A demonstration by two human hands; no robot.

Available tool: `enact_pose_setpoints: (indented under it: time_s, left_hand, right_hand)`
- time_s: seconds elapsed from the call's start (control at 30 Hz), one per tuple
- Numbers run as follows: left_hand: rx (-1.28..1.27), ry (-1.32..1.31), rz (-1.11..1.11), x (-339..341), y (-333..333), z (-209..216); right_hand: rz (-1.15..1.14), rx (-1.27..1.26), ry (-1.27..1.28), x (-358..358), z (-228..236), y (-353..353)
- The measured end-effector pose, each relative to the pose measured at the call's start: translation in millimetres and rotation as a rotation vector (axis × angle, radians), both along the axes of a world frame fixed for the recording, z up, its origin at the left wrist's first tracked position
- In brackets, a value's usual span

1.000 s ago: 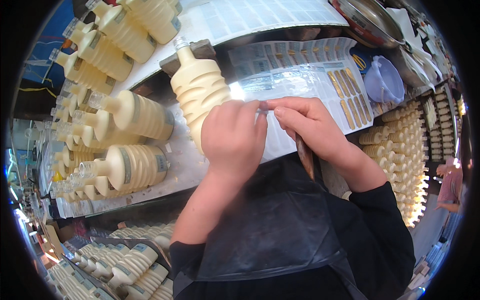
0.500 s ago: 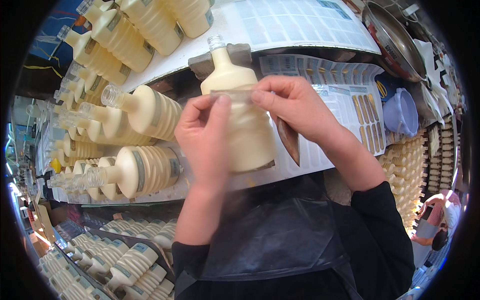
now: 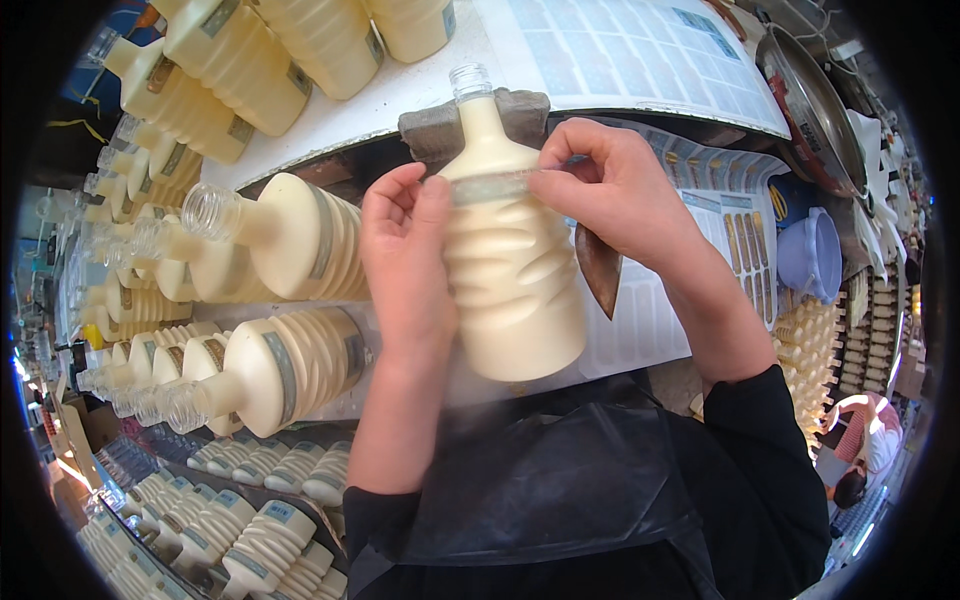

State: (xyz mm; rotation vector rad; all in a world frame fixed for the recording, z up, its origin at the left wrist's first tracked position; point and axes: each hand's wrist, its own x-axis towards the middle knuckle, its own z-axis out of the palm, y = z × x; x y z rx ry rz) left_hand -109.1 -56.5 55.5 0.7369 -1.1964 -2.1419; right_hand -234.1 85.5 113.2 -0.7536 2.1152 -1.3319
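A cream-coloured bottle (image 3: 520, 290) with wavy sides and a clear threaded neck lies in front of me, its shoulder near a grey-brown block (image 3: 430, 135). Across its upper body runs a narrow grey label strip (image 3: 488, 188). My left hand (image 3: 408, 255) is beside the strip's left end, thumb tip at it, the other fingers loosely bent and apart from the thumb. Thumb and forefinger of my right hand (image 3: 615, 195) are closed at the strip's right end. From under that same hand sticks a brown, pointed, flat tool (image 3: 598, 275), its upper part hidden.
Several labelled bottles (image 3: 290, 370) lie in rows at left, with more (image 3: 240, 70) at the far left. Printed label sheets (image 3: 640, 60) spread over the table. At right are a purple bucket (image 3: 808, 255), a large metal pan (image 3: 815, 110) and another person (image 3: 865, 450).
The strip, held up over the bottle between both hands before, now lies across it. My left fingers have come apart from the thumb. The view has shifted slightly.
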Motion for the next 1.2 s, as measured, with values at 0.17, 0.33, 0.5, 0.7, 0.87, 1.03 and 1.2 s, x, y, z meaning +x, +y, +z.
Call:
enact_pose_setpoints:
  time_s: [0.17,0.33,0.5,0.7,0.87,1.03,1.2]
  left_hand:
    - [0.049,0.015,-0.048,-2,1,0]
    - [0.059,0.04,-0.048,-1,2,-2]
    - [0.005,-0.001,-0.035,0,4,1]
    - [-0.013,-0.003,-0.043,0,2,-2]
    - [-0.028,0.006,-0.06,-1,2,-2]
    - [-0.043,-0.002,-0.055,-3,4,-2]
    - [-0.015,0.001,-0.046,-3,5,-3]
  right_hand:
    - [0.001,-0.039,0.001,-2,-5,0]
    - [-0.002,-0.016,-0.019,-2,-3,0]
    - [0.003,-0.037,-0.012,-6,-8,2]
    - [-0.085,-0.133,-0.194,-28,-34,21]
    - [-0.073,-0.2,-0.269,-5,-37,11]
    - [-0.11,-0.172,-0.263,-5,-46,5]
    - [-0.115,-0.194,-0.274,-4,-47,5]
